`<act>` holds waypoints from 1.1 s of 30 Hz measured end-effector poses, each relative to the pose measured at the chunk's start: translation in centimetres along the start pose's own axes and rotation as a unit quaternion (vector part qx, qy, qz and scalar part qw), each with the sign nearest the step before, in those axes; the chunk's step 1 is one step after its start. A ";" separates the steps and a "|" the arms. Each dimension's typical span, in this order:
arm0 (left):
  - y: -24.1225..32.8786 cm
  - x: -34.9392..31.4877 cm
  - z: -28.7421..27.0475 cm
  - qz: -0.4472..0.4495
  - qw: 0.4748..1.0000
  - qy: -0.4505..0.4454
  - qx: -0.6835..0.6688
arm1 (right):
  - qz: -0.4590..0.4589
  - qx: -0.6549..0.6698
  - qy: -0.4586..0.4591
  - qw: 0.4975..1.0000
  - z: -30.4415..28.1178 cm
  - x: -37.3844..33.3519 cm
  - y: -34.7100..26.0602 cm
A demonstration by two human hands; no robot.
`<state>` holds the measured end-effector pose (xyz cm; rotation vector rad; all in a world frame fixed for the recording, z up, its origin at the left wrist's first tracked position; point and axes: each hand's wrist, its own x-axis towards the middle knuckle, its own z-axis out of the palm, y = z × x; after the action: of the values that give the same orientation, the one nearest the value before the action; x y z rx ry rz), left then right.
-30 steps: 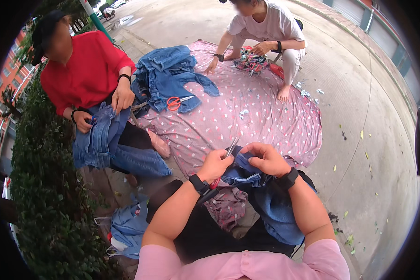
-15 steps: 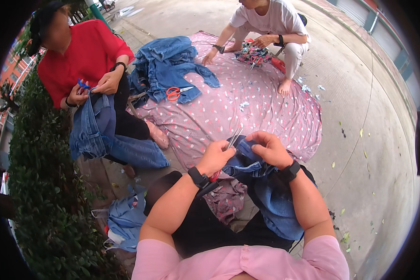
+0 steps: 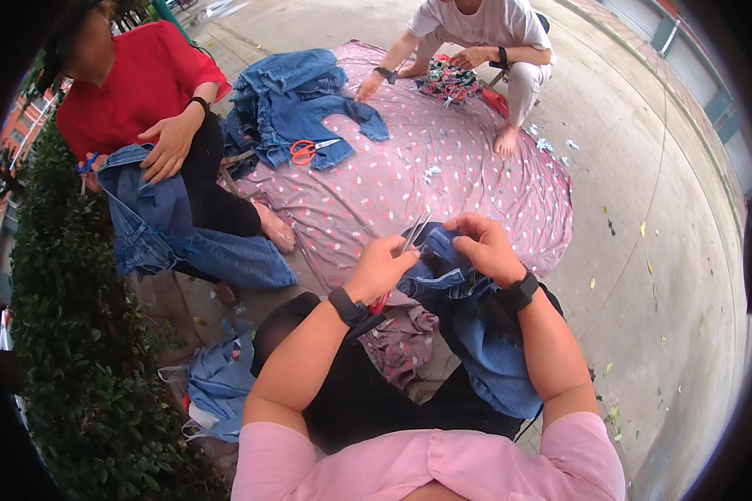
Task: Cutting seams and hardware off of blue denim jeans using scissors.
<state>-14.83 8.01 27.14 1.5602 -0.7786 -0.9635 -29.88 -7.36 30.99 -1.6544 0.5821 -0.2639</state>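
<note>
My left hand (image 3: 381,269) is closed around a pair of scissors (image 3: 417,231), its metal blades pointing up and slightly right, with a bit of red handle showing below the palm. Blue jeans (image 3: 495,357) lie across my right thigh, their upper part bunched between my hands. My right hand (image 3: 488,252) pinches the dark blue denim at its upper edge, thumb against fingers. The blade tips are beside this cloth; whether they touch it I cannot tell.
A patterned pink sheet (image 3: 476,192) covers the ground ahead, bearing piled jeans (image 3: 288,92) and orange-handled scissors (image 3: 309,151). A person in red (image 3: 134,83) sits left with jeans (image 3: 154,225); another in white (image 3: 485,33) crouches beyond. Folded denim (image 3: 219,388) lies near a hedge (image 3: 75,359).
The person in red has drawn their hands apart, one now lying over the jeans, the other lower left with a blue object. My hands keep nearly the same pose; the view has shifted slightly.
</note>
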 end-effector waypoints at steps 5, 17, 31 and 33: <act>1.2 -0.6 0.3 -0.030 0.999 -0.010 0.010 | -0.014 0.004 0.022 1.000 -0.6 0.3 1.0; 1.7 -1.0 0.7 -0.060 0.998 0.003 -0.017 | -0.006 0.045 0.078 0.996 -1.2 0.3 0.2; 1.5 -0.9 0.7 -0.057 0.988 -0.050 -0.133 | 0.001 0.100 0.107 0.989 -1.5 -0.1 0.5; 2.1 -0.8 0.6 -0.029 0.994 -0.079 -0.075 | -0.005 0.124 0.113 0.986 -1.8 0.1 0.5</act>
<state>-15.66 8.01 29.27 1.3956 -0.7562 -1.1718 -30.79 -9.02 30.81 -1.3957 0.6820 -0.5161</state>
